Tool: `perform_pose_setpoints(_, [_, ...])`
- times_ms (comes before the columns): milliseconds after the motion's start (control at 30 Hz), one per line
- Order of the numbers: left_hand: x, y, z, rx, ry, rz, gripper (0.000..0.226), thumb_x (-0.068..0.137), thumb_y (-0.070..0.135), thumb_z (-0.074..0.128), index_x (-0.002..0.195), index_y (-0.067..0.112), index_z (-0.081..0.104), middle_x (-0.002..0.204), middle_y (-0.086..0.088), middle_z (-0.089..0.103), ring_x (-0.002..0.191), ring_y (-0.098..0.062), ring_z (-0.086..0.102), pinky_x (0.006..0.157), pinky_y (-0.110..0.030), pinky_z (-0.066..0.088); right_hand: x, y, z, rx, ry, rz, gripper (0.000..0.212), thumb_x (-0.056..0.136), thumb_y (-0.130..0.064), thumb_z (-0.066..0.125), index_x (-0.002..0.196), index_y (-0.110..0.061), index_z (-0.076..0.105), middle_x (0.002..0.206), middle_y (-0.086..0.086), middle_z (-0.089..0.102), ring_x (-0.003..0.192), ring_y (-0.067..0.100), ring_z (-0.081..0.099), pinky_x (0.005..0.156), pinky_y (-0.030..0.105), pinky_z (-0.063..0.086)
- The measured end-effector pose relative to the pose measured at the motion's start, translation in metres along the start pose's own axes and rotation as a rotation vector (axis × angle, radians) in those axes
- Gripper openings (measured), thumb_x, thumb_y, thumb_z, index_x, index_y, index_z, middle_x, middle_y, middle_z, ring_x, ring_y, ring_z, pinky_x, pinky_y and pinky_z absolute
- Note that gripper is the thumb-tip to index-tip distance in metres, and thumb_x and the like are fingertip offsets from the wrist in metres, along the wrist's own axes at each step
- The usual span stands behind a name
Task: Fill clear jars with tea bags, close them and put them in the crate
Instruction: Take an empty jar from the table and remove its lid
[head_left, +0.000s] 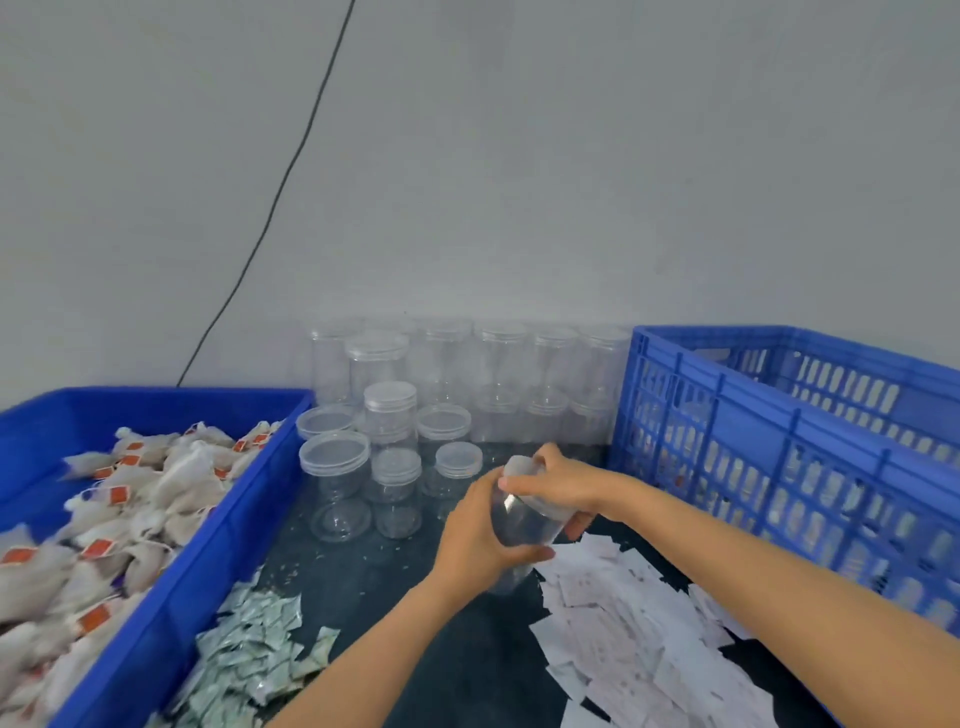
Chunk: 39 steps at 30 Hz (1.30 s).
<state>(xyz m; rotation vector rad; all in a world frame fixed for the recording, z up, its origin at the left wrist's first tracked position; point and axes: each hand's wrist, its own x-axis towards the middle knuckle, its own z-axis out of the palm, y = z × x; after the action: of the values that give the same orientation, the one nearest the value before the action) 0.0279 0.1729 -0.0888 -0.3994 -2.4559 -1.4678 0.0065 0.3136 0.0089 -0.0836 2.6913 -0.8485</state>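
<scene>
Item: clear jar (524, 525), held in the air over the table (415, 597), between the tea-bag bin and the crate (779, 441).
Contents: none to be seen — it looks empty.
Lid: pale cap (522, 467) on the far end, under the right hand.
Left hand (475, 535): fingers curled round the body from the left, thumb across the near side.
Right hand (558, 480): fingers closed on the cap and upper wall.
Handling: judged light, thin-walled plastic, stiff enough but smooth and likely slippery; a hard squeeze could flex it.
Best hold: round the body with one hand, cap rim with the other.
Axis: long axis tilted — cap end up and away, base down toward the person.
Tea bags (119, 514): heaped in the blue bin (171, 613), left.
Spare jars (447, 374): lidded, standing against the wall.
</scene>
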Motion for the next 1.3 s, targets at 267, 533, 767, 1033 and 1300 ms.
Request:
perform_pose_setpoints(267, [-0.052,-0.014,-0.013,0.056,0.161,-0.121,0.068,0.046,0.059,0.081,0.102,0.045,0.045,0.098,0.028,0.063,0.091,0.012,0.059,0.068,-0.011,0.048,-0.015,-0.017,0.077,-0.442,0.307,-0.174,0.079,0.087,-0.076,0.019,0.146,-0.023,0.025,0.141,0.016,0.041,0.120,0.038,0.050,0.091,0.043,0.042])
perform_pose_setpoints(533, [-0.053,-0.038,-0.057,-0.180,-0.185,-0.096,0.065,0.058,0.035,0.089,0.116,0.040,0.058,0.112,0.015,0.069,0.106,-0.004,0.064,0.088,-0.020,0.049,-0.022,-0.005,0.073,-0.449,0.162,-0.638,0.046,0.096,-0.059,0.031,0.132,-0.031,0.032,0.116,0.002,0.047,0.097,0.022,0.051,0.083,0.038,0.046])
perform_pose_setpoints(767, [-0.061,-0.031,-0.051,0.126,0.076,-0.101,0.083,0.046,0.062,0.081,0.119,0.051,0.043,0.110,0.032,0.058,0.104,0.011,0.054,0.083,-0.012,0.045,-0.023,-0.008,0.062,-0.031,-0.025,-0.487,0.061,0.093,-0.064,0.038,0.144,-0.038,0.019,0.148,-0.001,0.031,0.133,0.023,0.037,0.108,0.046,0.037])
perform_pose_setpoints(1033, [-0.065,-0.029,-0.057,0.306,0.022,-0.023,0.088,0.050,0.068,0.075,0.126,0.050,0.034,0.112,0.034,0.050,0.106,0.007,0.050,0.086,-0.017,0.044,-0.019,-0.017,0.033,-0.118,-0.344,-0.477,0.081,0.084,-0.030,0.072,0.143,-0.046,0.019,0.144,-0.005,0.024,0.130,0.009,0.031,0.097,0.025,0.042])
perform_pose_setpoints(1300, [-0.062,-0.028,-0.056,0.360,-0.003,-0.021,0.096,0.056,0.061,0.079,0.137,0.036,0.034,0.123,0.021,0.053,0.114,-0.004,0.051,0.093,-0.028,0.046,-0.021,-0.022,0.035,-0.265,-0.324,-0.418,0.076,0.081,-0.028,0.074,0.139,-0.038,0.026,0.137,-0.002,0.031,0.122,0.022,0.042,0.096,0.038,0.050])
